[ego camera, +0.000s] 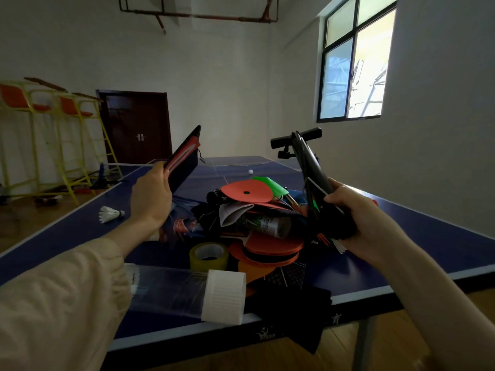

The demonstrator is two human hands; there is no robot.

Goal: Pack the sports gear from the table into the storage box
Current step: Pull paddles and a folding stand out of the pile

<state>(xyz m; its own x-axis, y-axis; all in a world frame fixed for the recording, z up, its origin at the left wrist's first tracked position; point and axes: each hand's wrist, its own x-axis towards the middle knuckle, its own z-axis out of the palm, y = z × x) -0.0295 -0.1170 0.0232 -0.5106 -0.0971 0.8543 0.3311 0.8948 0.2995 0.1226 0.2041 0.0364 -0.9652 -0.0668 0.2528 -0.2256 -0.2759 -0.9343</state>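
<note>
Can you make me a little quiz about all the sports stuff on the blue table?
1. True or false: the left hand holds a black and red flat case.
2. What lies alone on the table, left of the pile: A a shuttlecock, B a shoe, C a bottle?
3. What black tool with a T-handle does the right hand hold up?

Key: 1 true; 2 A; 3 a hand pump.

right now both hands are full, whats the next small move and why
Probably carry both items off to the storage box, which is not in view. The left hand grips a black-and-red case, the right hand a black hand pump, both lifted clear of the pile.
</note>
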